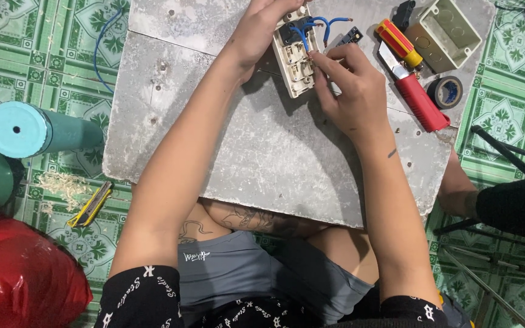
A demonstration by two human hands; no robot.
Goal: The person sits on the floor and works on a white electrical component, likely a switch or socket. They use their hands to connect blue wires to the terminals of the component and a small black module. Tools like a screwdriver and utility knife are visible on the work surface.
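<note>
Grey shorts [238,273] lie nearest us, under the concrete slab [262,152]. At twelve o'clock on it, our left hand [262,30] is clasped around the cream switch plate [296,61]. Our right hand [350,85] pinches a blue wire [304,44] at its back. We should hold the plate steady and push the wire straight. At two o'clock lies a red screwdriver [405,79]
</note>
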